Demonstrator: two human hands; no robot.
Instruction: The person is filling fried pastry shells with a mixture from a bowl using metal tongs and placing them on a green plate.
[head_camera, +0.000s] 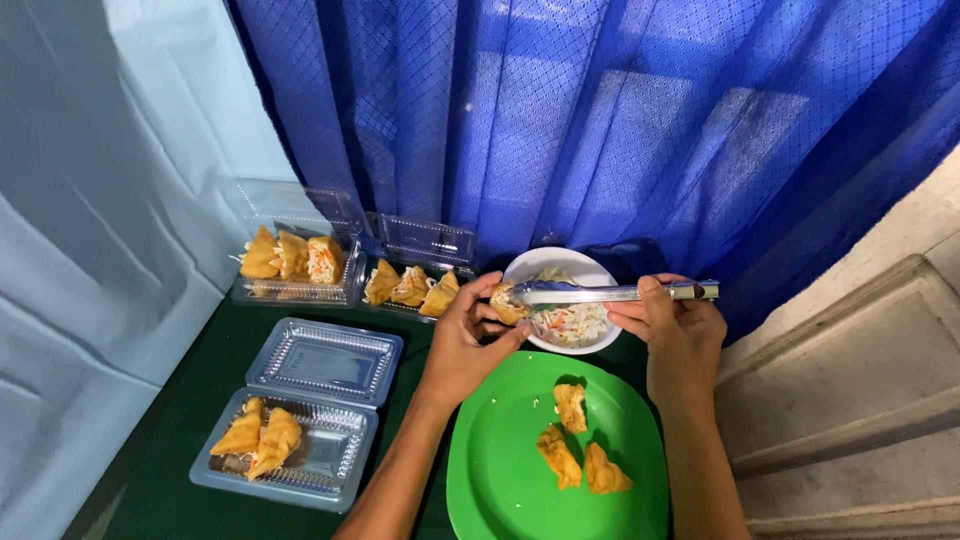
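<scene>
From the left I see ribbed clear clamshell boxes (290, 440) near the dark green table's (170, 470) edge; my left hand (462, 345) pinches a fried tofu pocket (506, 302) at the white bowl's (590, 268) rim; my right hand (678, 325) grips shiny metal tongs (610, 292) over slaw; the green plate (500, 470) has bare room.

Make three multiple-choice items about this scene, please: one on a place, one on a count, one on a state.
1. Where is the round white bowl of shredded vegetables?
A. beyond the round green plastic plate
B. inside a clear container
C. on the stone steps

2. How many fried tofu pieces lie on the plate?
A. one
B. three
C. five

3. What does the right hand hold?
A. nothing
B. a lid
C. metal tongs

Answers: 1 A, the bowl stands past the plate's far edge. 2 B, three lie there. 3 C, fingers grip the tongs.
</scene>
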